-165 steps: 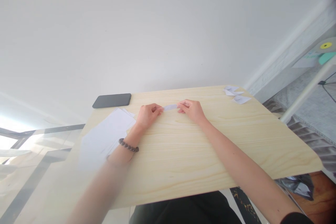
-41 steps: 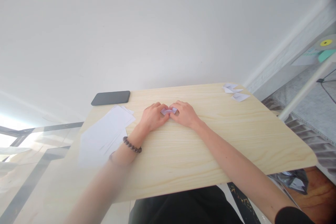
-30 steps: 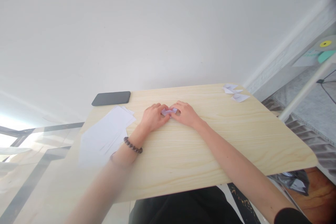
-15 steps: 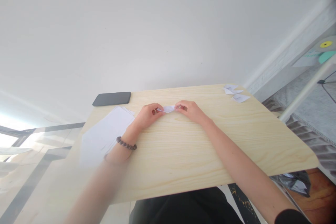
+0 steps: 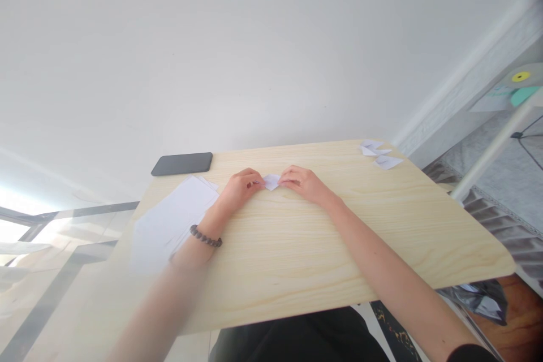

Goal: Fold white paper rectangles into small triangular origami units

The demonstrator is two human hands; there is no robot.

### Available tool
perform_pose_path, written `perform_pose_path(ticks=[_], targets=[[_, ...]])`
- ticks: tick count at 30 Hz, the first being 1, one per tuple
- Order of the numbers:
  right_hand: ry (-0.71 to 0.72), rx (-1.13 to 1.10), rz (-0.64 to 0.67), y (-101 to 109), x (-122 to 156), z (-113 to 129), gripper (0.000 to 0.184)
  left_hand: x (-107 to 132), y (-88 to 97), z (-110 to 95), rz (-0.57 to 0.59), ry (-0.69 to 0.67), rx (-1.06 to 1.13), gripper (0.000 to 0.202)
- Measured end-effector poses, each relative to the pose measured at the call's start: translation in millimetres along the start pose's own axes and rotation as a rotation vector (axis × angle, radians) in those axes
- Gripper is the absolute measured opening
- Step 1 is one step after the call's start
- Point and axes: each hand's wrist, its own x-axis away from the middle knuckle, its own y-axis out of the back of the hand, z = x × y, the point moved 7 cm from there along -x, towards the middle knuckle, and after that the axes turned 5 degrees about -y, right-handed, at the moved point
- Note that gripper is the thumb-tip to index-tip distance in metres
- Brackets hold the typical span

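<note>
A small piece of folded white paper [image 5: 272,182] is stretched between my hands over the middle of the table. My left hand [image 5: 241,188] pinches its left end between thumb and fingers; a dark bead bracelet [image 5: 206,236] circles that wrist. At the right end, my right hand [image 5: 306,182] grips the paper with its fingertips. The fingers cover both ends, so only the centre of the paper shows. Close by my left forearm lies a stack of white paper sheets [image 5: 169,220].
A black phone [image 5: 182,163] lies at the table's back left. Several folded paper pieces [image 5: 387,163] sit near the back right corner. The pale wooden table [image 5: 297,260] meets a white wall [image 5: 263,56]. A dark plastic bag [image 5: 479,298] is on the floor at right.
The folded paper, curved and sagging earlier, now looks flatter and more pointed at its lower edge. My hands have come slightly closer together along it. The whole view has shifted a little.
</note>
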Motion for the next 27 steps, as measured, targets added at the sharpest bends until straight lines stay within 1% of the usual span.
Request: perform_pose_path(ticks=[4,8,11,15,17,21,27], targets=[[-0.04,-0.037,-0.046,2.4,-0.4,-5.7,0.02,0.0,3.4,3.5,-0.065,0.056,0.052,0.019],[-0.172,-0.086,-0.137,9.4,0.1,-15.8,0.024,1.7,6.5,10.8,-0.108,0.17,0.032,0.021],[-0.23,-0.12,-0.189,13.5,0.9,-19.4,0.018,4.0,9.0,16.4,-0.151,0.24,0.048,0.025],[-0.199,-0.136,-0.223,15.4,0.5,-16.8,0.016,6.6,11.2,21.4,-0.209,0.302,0.1,0.027],[-0.184,-0.132,-0.238,15.3,0.3,-15.8,0.017,6.8,10.3,21.3,-0.199,0.314,0.089,0.024],[-0.138,-0.117,-0.227,10.8,-0.8,-12.2,0.017,5.4,8.3,16.1,-0.159,0.283,0.03,0.019],[-0.082,-0.1,-0.203,5.9,-2.6,-5.5,0.018,4.9,8.0,15.0,-0.159,0.29,0.002,0.02]])
